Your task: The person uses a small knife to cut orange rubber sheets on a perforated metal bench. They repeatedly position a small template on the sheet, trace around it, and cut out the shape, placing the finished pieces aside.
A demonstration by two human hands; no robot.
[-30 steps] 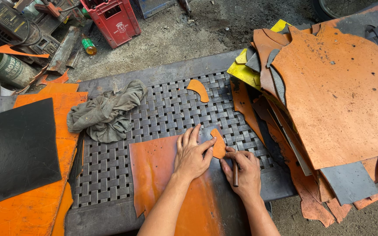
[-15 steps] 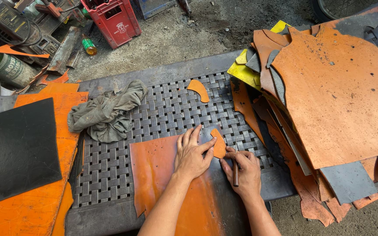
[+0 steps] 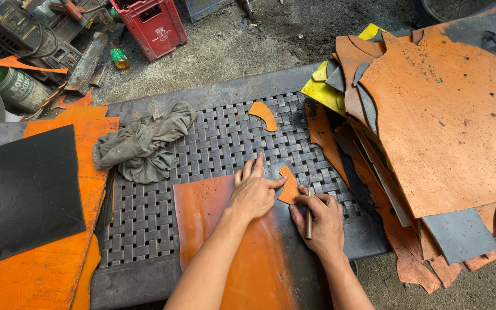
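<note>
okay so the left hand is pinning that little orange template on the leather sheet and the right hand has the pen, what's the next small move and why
Probably run the pen along the edge of the small orange template. The left hand lies flat, pressing the template against the orange leather sheet, and the right hand holds the pen right beside the template's lower edge. I cannot tell whether any outline is drawn yet, so tracing looks like the fitting step.

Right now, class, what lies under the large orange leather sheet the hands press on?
The woven metal bench shows around the orange leather sheet; anything directly beneath it stays covered.
</note>
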